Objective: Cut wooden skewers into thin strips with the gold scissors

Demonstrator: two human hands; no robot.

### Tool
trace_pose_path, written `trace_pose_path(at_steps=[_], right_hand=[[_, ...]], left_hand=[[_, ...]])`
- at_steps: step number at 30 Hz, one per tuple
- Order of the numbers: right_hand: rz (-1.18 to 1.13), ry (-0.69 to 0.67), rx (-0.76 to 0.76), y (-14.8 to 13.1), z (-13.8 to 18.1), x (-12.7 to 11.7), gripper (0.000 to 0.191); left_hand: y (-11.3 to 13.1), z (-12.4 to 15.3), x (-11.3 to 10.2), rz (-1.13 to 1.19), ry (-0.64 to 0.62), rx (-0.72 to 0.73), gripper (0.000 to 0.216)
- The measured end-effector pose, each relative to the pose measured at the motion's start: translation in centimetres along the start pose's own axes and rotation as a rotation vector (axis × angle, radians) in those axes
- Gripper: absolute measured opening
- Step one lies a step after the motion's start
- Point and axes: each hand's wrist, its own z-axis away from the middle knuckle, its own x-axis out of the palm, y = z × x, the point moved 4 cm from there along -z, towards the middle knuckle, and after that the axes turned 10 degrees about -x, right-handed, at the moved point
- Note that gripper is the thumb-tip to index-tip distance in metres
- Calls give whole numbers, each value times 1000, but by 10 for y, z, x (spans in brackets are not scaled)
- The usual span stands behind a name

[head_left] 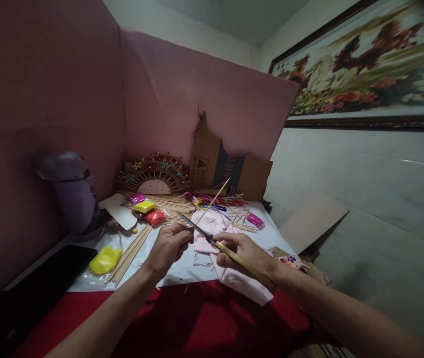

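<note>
My left hand is closed, its fingertips pinching the lower end of a thin wooden stick that slants up to the right. In my right hand is a knife with a narrow, pointed dark blade and a long yellow handle. The blade crosses close to my left fingertips, over the stick's lower part; whether it touches the stick I cannot tell. Beneath both hands lies a pale pink spotted cloth on the white table cover.
Wooden sticks lie at left, beside yellow clay and a dark phone-like slab. A purple cup stands farther left. Behind are a decorated fan-shaped piece, cardboard and coloured cords. A pink partition closes the back.
</note>
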Motion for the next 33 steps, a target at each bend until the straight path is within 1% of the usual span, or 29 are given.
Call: trace_pose_path(at_steps=[8,13,18,21,25,33], right_hand=[[-31,-13,15,-2,-1,1,59],[-68,-4,8,3,-2,0,64],[-20,-2,-36,12,-3,-4,56],[-13,-16,-36,15,-3,-4,56],[-48,-32,-18,12,-3,0,58],[-33,-31,-10,5,-4,1,64]], left_hand=[[-1,0,0,-15,-5,0,18],[2,0,0,-27,-15,17,20],[1,0,0,-54,-21,18,23],[0,0,0,-59,-1,16,23],[0,-1,0,-41,5,9,21],[-1,-1,-2,-50,16,5,19]])
